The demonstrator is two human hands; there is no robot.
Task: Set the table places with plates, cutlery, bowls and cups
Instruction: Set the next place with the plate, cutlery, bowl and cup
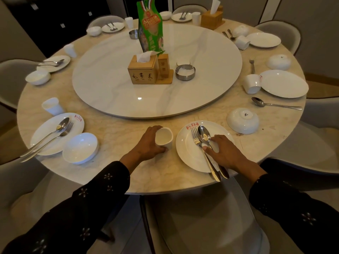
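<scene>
On the near edge of the round marble table (113, 129), my left hand (148, 143) grips a white cup (163, 138) that stands upright on the tabletop. To its right lies a white plate (189, 154) with a fork (197, 142) and a spoon (204, 133) side by side on it. My right hand (222, 153) rests on that plate, thumb touching the cutlery handles. An upside-down white bowl (243, 120) sits just beyond the plate, to the right.
A large turntable (201, 70) fills the table's middle, carrying a wooden tissue box (142, 70), a metal ashtray (185, 72) and a green bag (150, 24). Other place settings ring the table; on the right are an overturned cup (251, 83), a plate (284, 83) and a loose spoon (275, 104). Chairs surround it.
</scene>
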